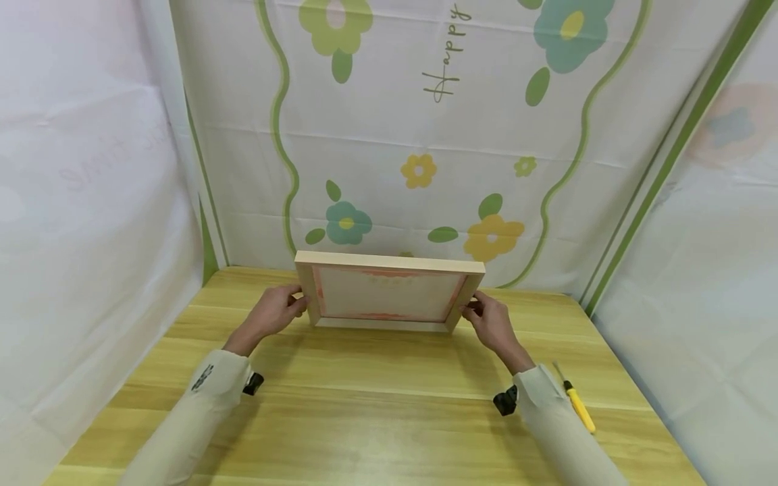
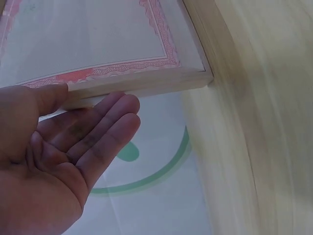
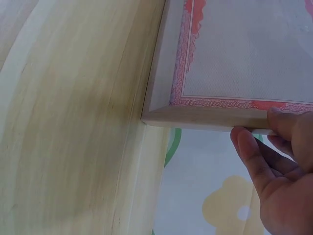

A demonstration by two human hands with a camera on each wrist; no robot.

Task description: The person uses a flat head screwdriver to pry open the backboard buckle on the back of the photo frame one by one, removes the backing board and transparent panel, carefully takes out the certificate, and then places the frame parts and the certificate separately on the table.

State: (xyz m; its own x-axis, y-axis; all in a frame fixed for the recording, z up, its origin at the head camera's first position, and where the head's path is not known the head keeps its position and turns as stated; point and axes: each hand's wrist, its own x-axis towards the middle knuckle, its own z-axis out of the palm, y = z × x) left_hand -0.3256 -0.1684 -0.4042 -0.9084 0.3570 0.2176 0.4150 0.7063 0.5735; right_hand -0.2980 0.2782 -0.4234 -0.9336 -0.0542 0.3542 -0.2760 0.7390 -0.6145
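Observation:
A light wooden picture frame (image 1: 389,291) stands on its lower edge on the wooden table (image 1: 377,405), leaning back a little. It holds a sheet with a red ornamental border. My left hand (image 1: 293,307) holds the frame's left side. In the left wrist view the left hand (image 2: 88,122) has its thumb on the front of the frame (image 2: 142,84) and its fingers behind. My right hand (image 1: 473,312) holds the right side the same way. In the right wrist view the right hand (image 3: 264,142) pinches the edge of the frame (image 3: 205,117).
A small tool with a yellow handle (image 1: 577,405) lies on the table by my right forearm. A flowered cloth backdrop (image 1: 425,135) hangs close behind the frame, and white sheets close off both sides.

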